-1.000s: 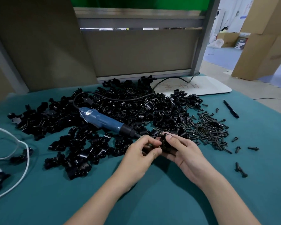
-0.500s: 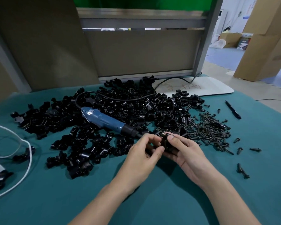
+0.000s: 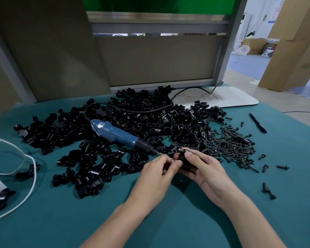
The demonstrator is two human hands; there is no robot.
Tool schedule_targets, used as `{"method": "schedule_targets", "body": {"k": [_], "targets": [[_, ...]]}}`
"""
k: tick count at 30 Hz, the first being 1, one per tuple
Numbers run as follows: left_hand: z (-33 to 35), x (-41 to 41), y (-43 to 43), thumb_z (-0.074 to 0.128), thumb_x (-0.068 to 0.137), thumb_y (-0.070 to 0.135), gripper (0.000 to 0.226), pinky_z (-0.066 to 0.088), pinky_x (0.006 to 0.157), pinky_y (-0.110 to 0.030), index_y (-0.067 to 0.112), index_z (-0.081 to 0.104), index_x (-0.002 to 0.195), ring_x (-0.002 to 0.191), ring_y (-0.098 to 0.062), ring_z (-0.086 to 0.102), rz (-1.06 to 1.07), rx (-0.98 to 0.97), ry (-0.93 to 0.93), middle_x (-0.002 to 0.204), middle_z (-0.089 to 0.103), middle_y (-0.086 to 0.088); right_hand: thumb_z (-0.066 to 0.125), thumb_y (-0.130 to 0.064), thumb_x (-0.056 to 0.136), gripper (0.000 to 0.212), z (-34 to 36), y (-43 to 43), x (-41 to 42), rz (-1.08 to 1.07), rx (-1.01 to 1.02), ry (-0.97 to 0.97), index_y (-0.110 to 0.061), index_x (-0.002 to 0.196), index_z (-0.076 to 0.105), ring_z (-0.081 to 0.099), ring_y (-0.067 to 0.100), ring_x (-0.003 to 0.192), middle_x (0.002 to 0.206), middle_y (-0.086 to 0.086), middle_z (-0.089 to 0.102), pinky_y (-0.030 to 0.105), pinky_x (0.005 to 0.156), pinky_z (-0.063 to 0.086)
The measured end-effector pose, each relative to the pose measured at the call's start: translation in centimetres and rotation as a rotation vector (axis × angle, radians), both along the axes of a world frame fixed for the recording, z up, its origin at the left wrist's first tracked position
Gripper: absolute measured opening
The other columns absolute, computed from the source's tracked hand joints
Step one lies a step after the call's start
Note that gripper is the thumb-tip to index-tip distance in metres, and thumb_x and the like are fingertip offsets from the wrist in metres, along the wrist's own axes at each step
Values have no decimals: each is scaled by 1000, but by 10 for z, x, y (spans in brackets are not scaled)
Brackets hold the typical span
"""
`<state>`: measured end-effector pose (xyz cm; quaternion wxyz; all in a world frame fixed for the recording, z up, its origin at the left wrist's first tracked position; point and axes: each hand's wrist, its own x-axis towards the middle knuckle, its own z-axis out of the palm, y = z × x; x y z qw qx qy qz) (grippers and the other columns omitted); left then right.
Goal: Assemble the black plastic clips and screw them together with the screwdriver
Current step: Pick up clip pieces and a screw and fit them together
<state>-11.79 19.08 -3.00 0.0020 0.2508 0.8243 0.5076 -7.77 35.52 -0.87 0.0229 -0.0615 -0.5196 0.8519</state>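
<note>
Both hands meet over the green table cloth (image 3: 168, 221) around a black plastic clip (image 3: 183, 161). My right hand (image 3: 204, 169) cups and grips the clip, thumb on top. My left hand (image 3: 159, 172) pinches at the clip's left side; what its fingertips hold is hidden. A blue electric screwdriver (image 3: 115, 135) lies on the wide pile of black clips (image 3: 132, 126), tip pointing at my hands. A heap of black screws (image 3: 234, 144) lies to the right of the clips.
A black pen (image 3: 258, 122) and a few stray screws (image 3: 267, 190) lie at the right. A white cable (image 3: 30, 169) loops at the left edge. A white board (image 3: 231, 99) lies at the back right, before a grey partition (image 3: 150, 59). Cardboard boxes stand beyond.
Both hands stayed on the clip and shifted only slightly; the left fingers turned a little against the clip. The camera view drifted a bit. The screwdriver has not moved.
</note>
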Motion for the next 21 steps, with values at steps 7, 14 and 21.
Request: {"method": "schedule_targets", "body": {"k": [7,14,21], "targets": [[2,0,-1,58,100,42,14,47,67,-25,31,60,91,80,-9,57,-57,37,56,92,61,16,69,-22,86,23,0,2,-1,-9,-21,6,-13,104,81,74,29,107,116,20,75,33,82,61],[1,-1,-1,57,98,49,22,45,64,-29,31,60,87,70,-3,54,-63,20,-14,78,63,17,74,-24,82,28,-5,5,0,24,29,20,-14,107,80,72,30,113,118,20,74,33,86,60],[5,-3,-7,62,99,33,7,43,73,-14,30,58,94,92,-6,59,-102,-52,156,97,60,18,74,-25,83,42,-9,8,-2,47,51,16,-3,119,72,70,31,116,120,20,73,34,87,60]]}}
